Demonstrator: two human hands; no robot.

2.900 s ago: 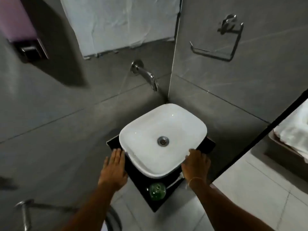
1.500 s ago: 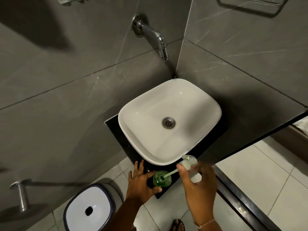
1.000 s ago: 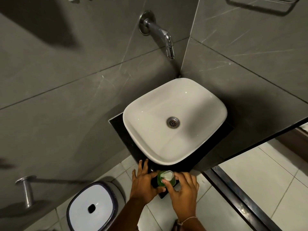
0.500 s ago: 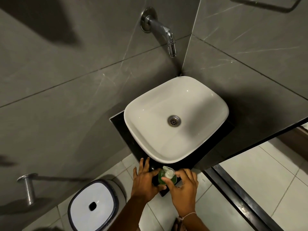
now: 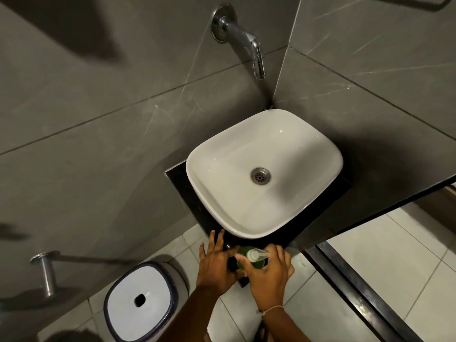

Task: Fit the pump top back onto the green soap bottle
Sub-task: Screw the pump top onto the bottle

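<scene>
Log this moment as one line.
step: seating pump top | green soap bottle | left hand steadies | right hand on pump

The white basin (image 5: 264,174) sits on a black counter (image 5: 187,193) in the corner, a chrome tap (image 5: 243,39) on the wall above it. Just below the basin's near rim, the green soap bottle (image 5: 244,262) stands on the counter edge; the left hand (image 5: 217,266) steadies its side while the right hand (image 5: 270,274) grips the pump top (image 5: 255,255) seated on its neck

- Green soap bottle (image 5: 243,261) mostly hidden under my right hand (image 5: 267,275) and pump top (image 5: 254,255).
- Towel rail (image 5: 404,2) cut off by the top edge.
</scene>
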